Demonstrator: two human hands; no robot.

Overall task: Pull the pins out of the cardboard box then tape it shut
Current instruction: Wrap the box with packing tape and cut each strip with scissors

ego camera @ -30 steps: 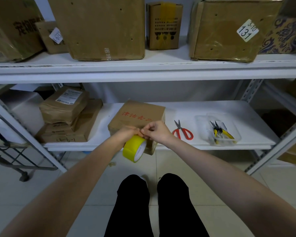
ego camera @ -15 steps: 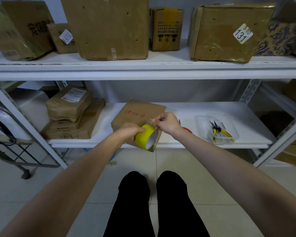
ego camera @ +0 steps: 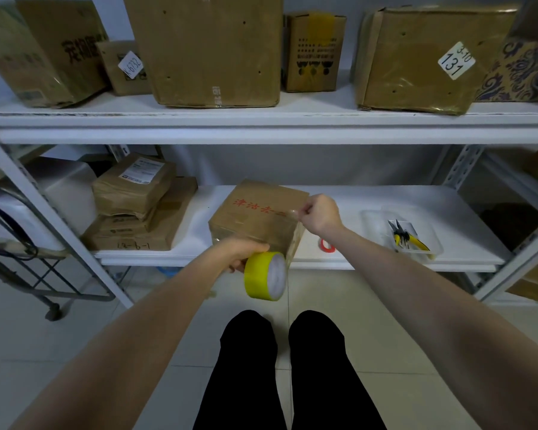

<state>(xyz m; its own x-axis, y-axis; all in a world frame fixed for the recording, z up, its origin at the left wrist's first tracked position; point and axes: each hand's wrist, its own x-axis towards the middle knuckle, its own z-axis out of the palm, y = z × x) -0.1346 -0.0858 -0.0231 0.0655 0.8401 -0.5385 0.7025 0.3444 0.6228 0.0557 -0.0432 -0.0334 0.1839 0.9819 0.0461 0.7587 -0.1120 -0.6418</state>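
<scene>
The cardboard box [ego camera: 255, 215] sits on the lower shelf [ego camera: 385, 200], close to the front edge, red characters on its top. Just in front of the box, the left hand [ego camera: 239, 254] is wrapped round the yellow tape roll [ego camera: 263, 276], fingers curled over its rim. The right hand [ego camera: 319, 214] is up at the box's top right edge, thumb and fingers pinched on the end of a clear tape strip [ego camera: 292, 234] stretched from the roll across the box's near right corner. Just right of the box, red scissors [ego camera: 326, 245] peek out. Further right, a clear tray [ego camera: 370, 214] holds yellow-handled pliers [ego camera: 406, 238]. Left of the box: stacked brown parcels [ego camera: 134, 193].
</scene>
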